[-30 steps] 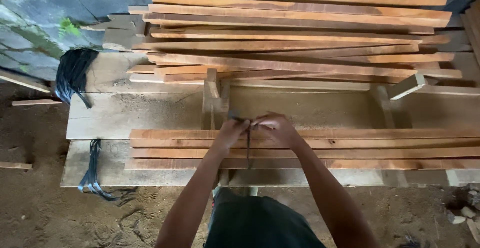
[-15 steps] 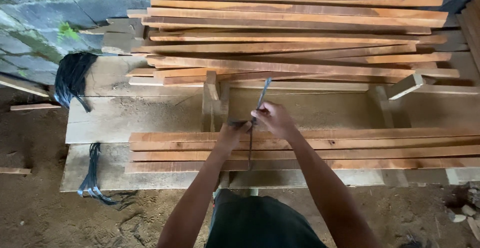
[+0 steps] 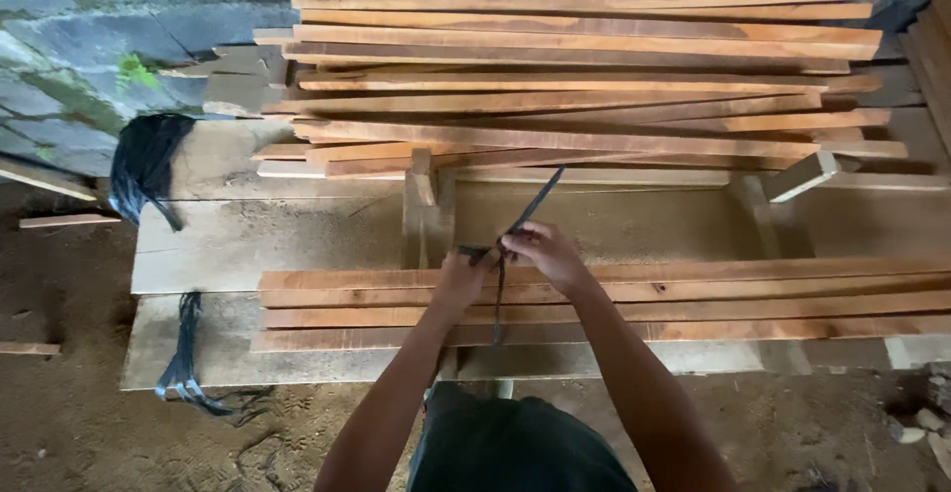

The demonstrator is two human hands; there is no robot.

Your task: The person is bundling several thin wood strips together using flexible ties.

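My left hand (image 3: 459,280) and my right hand (image 3: 540,251) meet over a flat bundle of reddish wooden slats (image 3: 693,302) lying across a pale workbench (image 3: 248,244). A black plastic strap (image 3: 500,299) runs over the slats. Each hand pinches part of it at a knot. From my right hand one strap end (image 3: 535,200) sticks up and away towards the back. My left hand holds the short end at the knot.
A loose pile of long slats (image 3: 584,86) fills the back of the bench against a stone wall (image 3: 89,46). A bunch of black straps (image 3: 144,165) lies at the left, with more straps (image 3: 183,363) hanging off the front edge. Dirt floor (image 3: 59,423) surrounds the bench.
My right hand has pulled a strap end up and away from the knot. One second ago both hands were close together over the slats with no end raised.
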